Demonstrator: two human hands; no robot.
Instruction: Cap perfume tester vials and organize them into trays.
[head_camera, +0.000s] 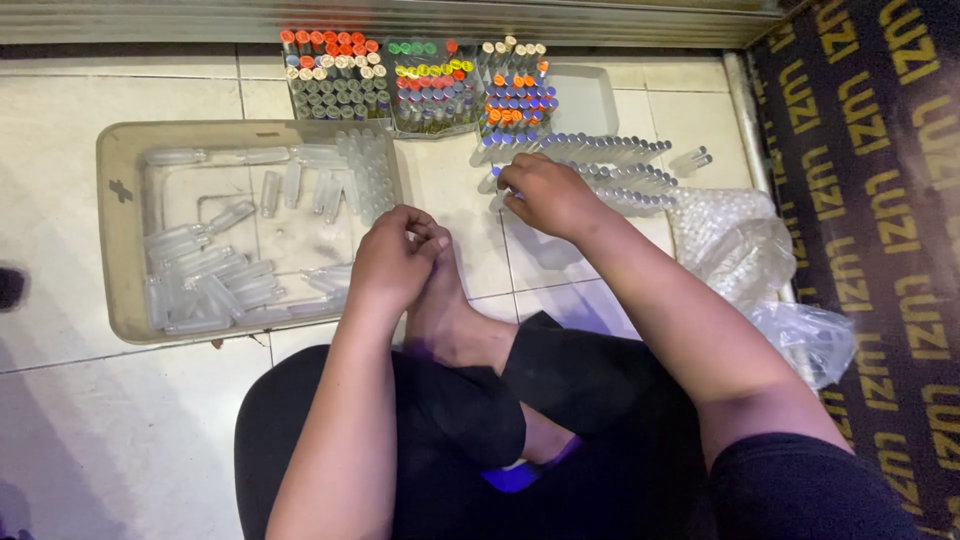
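Observation:
My left hand (392, 262) hovers by the right rim of a shallow clear plastic tray (115, 255), fingers curled together; whether it pinches anything I cannot tell. The tray holds several empty clear small bottles (215, 280). My right hand (545, 195) rests palm-down on rows of small filled bottles with blue caps (620, 170) lying on the tiled floor, its fingertips touching the nearest row. I sit cross-legged, with a bare foot (450, 320) just below my left hand.
Racks of small bottles with red, white, green, yellow, orange and blue caps (420, 80) stand at the far edge by a wall. A clear plastic bag of small parts (745, 260) lies at the right. A dark patterned mat (880, 230) borders the right side.

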